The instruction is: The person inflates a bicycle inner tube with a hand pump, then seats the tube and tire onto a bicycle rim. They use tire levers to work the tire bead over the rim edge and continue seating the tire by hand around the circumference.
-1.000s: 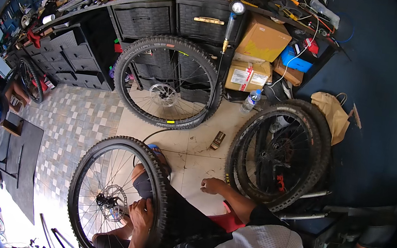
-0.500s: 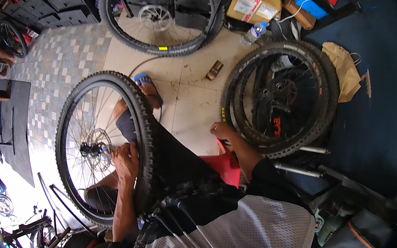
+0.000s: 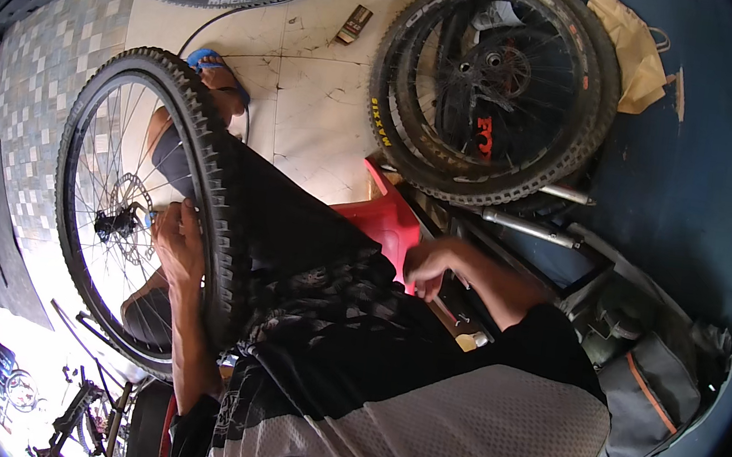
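Wheel (image 3: pixel 145 201) stands upright at left against the seated person's knee. Left hand (image 3: pixel 177 242) rests on its spokes, fingers curled together. Right hand (image 3: pixel 431 259) hangs beside the red stool (image 3: pixel 386 217), fingers loosely bent, holding nothing.

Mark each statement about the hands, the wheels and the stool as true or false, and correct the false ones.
1. The left hand rests on the upright wheel by its knobby tyre. True.
2. The right hand grips that same wheel. False: it is beside the red stool.
3. A stack of wheels lies flat on the floor. False: it leans upright.
4. A foot in a blue sandal shows behind the wheel. True.
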A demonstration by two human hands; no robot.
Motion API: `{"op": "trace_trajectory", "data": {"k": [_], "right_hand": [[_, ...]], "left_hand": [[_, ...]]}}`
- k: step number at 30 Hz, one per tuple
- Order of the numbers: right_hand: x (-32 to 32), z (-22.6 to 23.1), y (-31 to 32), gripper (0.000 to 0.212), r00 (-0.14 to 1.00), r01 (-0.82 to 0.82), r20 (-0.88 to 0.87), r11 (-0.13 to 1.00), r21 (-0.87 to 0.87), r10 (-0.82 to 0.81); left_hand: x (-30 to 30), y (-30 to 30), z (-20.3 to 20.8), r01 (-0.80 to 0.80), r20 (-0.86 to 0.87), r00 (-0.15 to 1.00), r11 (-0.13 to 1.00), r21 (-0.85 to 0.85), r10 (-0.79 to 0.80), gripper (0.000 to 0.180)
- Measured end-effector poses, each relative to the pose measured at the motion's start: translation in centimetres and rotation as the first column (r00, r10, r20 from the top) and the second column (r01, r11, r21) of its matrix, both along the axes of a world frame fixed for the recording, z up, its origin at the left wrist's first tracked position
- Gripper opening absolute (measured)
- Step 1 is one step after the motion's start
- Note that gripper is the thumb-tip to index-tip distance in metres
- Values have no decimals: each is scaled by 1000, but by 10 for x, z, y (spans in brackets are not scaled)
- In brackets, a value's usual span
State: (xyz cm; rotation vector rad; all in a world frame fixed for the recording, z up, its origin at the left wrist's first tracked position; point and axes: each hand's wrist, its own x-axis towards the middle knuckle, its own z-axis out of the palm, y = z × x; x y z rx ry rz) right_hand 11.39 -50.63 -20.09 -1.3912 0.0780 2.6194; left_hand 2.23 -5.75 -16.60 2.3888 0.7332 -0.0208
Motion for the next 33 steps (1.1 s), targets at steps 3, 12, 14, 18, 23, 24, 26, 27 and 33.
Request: {"op": "trace_trajectory", "data": {"k": [3, 12, 14, 18, 23, 24, 26, 27, 33], "right_hand": [[-50, -11, 4, 31, 996, 35, -88, 999, 41, -32], [-18, -58, 43, 34, 918, -50, 395, 979, 196, -32], [0, -62, 62, 34, 890, -96, 457, 970, 221, -16], [34, -68, 93, 35, 850, -171, 526, 959, 226, 28], [67, -74, 124, 37, 817, -242, 570, 948, 207, 85], [71, -74, 128, 37, 813, -251, 575, 947, 199, 95], [79, -75, 137, 38, 803, -271, 586, 943, 193, 111], [82, -75, 140, 38, 797, -279, 593, 942, 189, 117], [88, -75, 148, 40, 779, -289, 616, 939, 184, 119]], "left_hand": [[2, 0, 0, 33, 14, 999, 999, 17, -33, 31], [-7, 0, -10, 42, 112, 991, 973, 226, -69, 26], [-6, -1, -8, 8, 146, 989, 981, 195, -37, 25], [-6, -2, -4, -12, 198, 980, 992, 126, -13, 24], [-11, -3, -10, 2, 109, 994, 995, 98, -13, 32], [-12, -3, -12, -6, 124, 992, 993, 117, -9, 31], [-13, -4, -15, -6, 124, 992, 990, 138, -12, 28], [-13, -4, -16, -4, 114, 993, 993, 116, -9, 30], [-14, -2, -19, 26, 61, 998, 994, 110, -33, 36]]}}
